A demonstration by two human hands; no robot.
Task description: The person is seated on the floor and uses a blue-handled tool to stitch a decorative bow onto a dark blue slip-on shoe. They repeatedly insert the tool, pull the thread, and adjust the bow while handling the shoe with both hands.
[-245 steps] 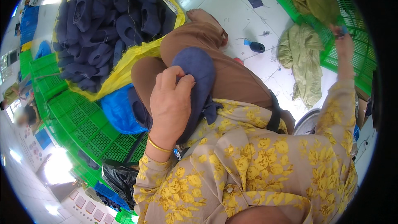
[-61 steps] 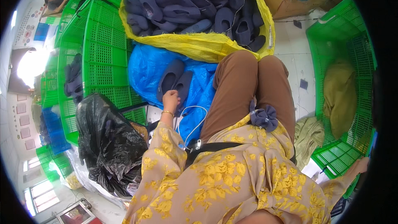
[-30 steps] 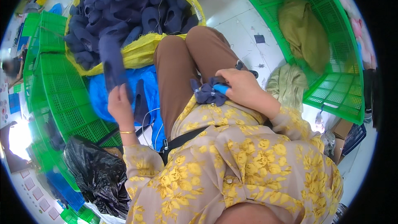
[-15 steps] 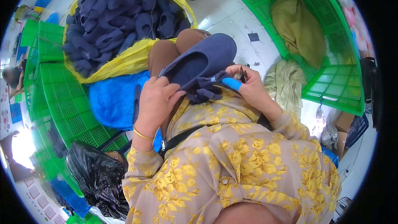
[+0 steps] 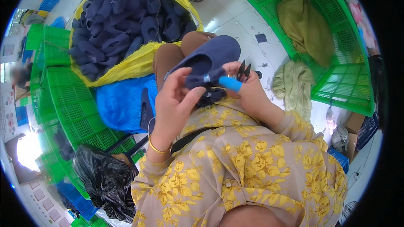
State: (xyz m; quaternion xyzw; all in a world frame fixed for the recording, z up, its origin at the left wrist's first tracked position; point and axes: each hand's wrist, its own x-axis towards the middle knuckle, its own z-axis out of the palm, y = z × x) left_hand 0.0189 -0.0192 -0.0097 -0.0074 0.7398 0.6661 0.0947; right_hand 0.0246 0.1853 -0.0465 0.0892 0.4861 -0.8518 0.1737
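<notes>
A dark blue slipper [image 5: 225, 51] lies on my lap, its opening facing up and its toe pointing away to the right. In front of it my right hand [image 5: 254, 94] pinches a small dark blue fabric bow [image 5: 210, 77] with a shiny band at its middle. Small dark thread snips [image 5: 244, 70] are also tucked in that hand, blades pointing up. One digit there wears a blue wrap [image 5: 230, 84]. My left hand [image 5: 170, 103] is at the bow's left end, thumb and fingers apart. Another dark bow-like piece [image 5: 211, 96] rests below, partly hidden.
A yellow sack [image 5: 126, 67] heaped with dark blue slippers [image 5: 118, 21] stands ahead on the left, a blue bag [image 5: 122, 103] beside it. Green crates [image 5: 69, 101] line the left; a large green crate [image 5: 347, 84] with olive cloth [image 5: 305, 27] stands right. A black bag [image 5: 103, 180] sits lower left.
My left hand has let go of the slipper's edge and moved right, to the bow. The bow is raised in front of the slipper, and the snips' blades now show more plainly.
</notes>
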